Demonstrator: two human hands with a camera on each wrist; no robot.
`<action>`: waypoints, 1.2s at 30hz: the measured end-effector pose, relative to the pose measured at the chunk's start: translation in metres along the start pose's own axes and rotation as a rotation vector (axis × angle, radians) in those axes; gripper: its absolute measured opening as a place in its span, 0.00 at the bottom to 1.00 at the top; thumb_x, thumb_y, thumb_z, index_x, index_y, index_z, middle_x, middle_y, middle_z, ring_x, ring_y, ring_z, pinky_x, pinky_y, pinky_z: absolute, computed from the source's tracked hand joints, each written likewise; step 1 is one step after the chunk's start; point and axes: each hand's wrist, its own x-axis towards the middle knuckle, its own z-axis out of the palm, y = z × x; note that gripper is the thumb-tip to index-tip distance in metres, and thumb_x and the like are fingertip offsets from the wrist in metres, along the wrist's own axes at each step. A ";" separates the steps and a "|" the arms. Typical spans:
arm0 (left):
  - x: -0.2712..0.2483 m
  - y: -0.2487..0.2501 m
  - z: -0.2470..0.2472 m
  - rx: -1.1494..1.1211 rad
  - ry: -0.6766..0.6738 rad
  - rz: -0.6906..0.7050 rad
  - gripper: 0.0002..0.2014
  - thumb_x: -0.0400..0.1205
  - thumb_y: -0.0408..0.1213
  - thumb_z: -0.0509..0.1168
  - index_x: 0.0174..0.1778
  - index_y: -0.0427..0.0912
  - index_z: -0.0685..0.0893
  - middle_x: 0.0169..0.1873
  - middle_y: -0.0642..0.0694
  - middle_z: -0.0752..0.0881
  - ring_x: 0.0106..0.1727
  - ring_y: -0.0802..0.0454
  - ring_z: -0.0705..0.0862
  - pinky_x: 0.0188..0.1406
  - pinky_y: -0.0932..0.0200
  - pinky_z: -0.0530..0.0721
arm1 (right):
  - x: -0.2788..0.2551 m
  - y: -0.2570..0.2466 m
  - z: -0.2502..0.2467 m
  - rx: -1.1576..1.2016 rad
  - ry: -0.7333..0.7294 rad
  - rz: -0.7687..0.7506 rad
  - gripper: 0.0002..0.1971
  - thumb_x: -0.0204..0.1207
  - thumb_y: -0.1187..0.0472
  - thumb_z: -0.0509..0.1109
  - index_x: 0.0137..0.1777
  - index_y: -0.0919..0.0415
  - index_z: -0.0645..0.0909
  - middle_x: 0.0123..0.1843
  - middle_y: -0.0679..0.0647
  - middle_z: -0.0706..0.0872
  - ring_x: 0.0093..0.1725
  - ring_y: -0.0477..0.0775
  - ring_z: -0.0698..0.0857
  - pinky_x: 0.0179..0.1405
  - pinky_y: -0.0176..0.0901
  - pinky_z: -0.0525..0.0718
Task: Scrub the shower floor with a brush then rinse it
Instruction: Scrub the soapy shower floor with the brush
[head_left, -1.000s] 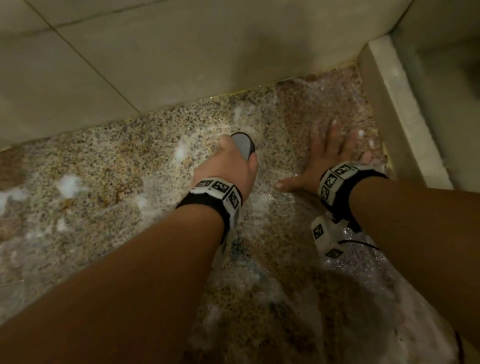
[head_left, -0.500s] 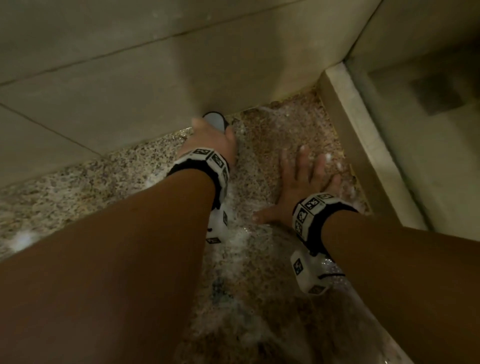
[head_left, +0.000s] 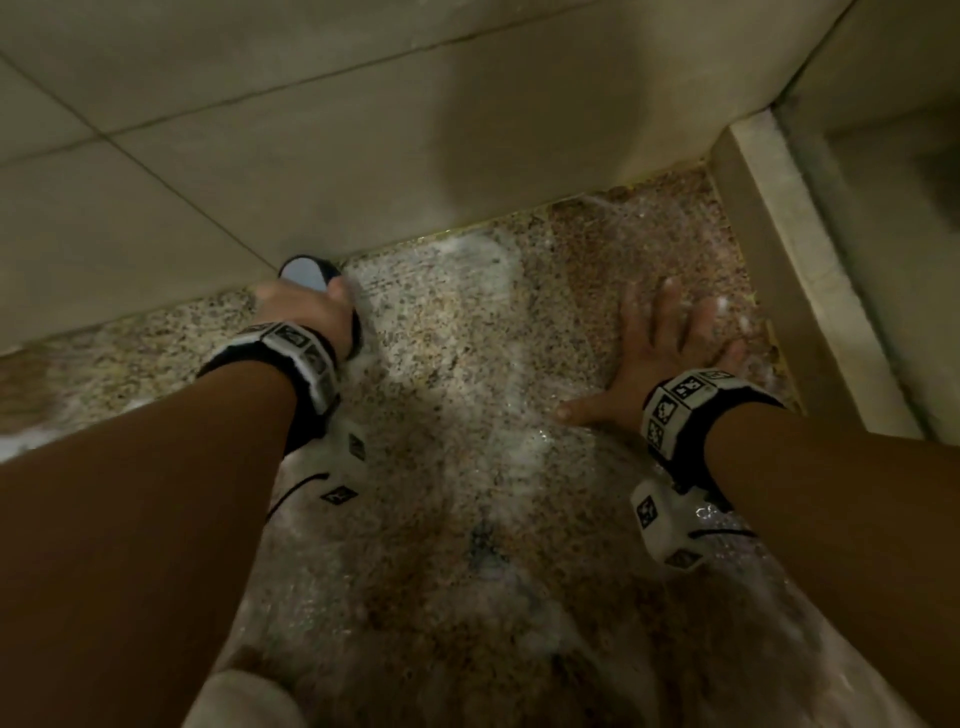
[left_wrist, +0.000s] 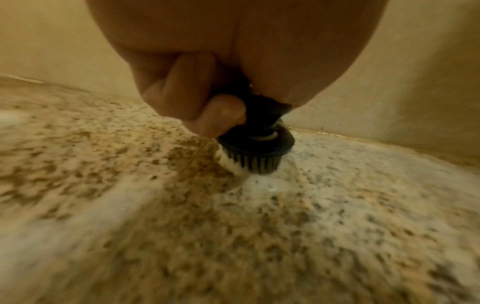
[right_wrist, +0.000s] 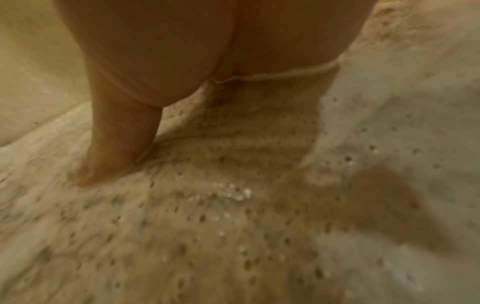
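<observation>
With the left hand (head_left: 306, 312) curled tight round the brush (left_wrist: 257, 152) and the right hand (head_left: 670, 353) flat on the soapy shower floor (head_left: 457, 364), that bracing palm could slip on the suds

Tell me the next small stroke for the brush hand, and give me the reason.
Probably draw the brush back from the wall along the floor edge, toward the foam. The left hand grips it with bristles pressed on the speckled floor right at the wall joint, so it cannot go further forward. The right hand lies flat on the wet floor, bracing.
</observation>
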 end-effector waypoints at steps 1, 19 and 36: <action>0.000 -0.001 -0.002 0.050 -0.010 -0.003 0.42 0.89 0.61 0.55 0.87 0.30 0.52 0.79 0.28 0.71 0.71 0.30 0.80 0.59 0.44 0.80 | 0.000 0.000 0.000 -0.002 0.002 0.003 0.79 0.43 0.11 0.69 0.77 0.38 0.13 0.78 0.51 0.10 0.80 0.71 0.19 0.78 0.83 0.35; -0.045 0.090 0.044 -0.067 -0.098 0.423 0.30 0.83 0.61 0.56 0.72 0.42 0.70 0.56 0.38 0.85 0.42 0.39 0.83 0.38 0.50 0.77 | 0.006 -0.001 0.002 0.007 0.013 0.011 0.80 0.42 0.12 0.71 0.75 0.37 0.11 0.77 0.50 0.08 0.79 0.70 0.17 0.77 0.83 0.35; -0.039 0.093 0.047 -0.036 -0.007 0.439 0.32 0.86 0.59 0.59 0.73 0.32 0.71 0.58 0.32 0.84 0.59 0.35 0.85 0.51 0.46 0.78 | 0.003 0.000 -0.001 0.015 0.002 0.004 0.79 0.44 0.12 0.70 0.76 0.38 0.11 0.77 0.50 0.09 0.78 0.71 0.15 0.77 0.83 0.33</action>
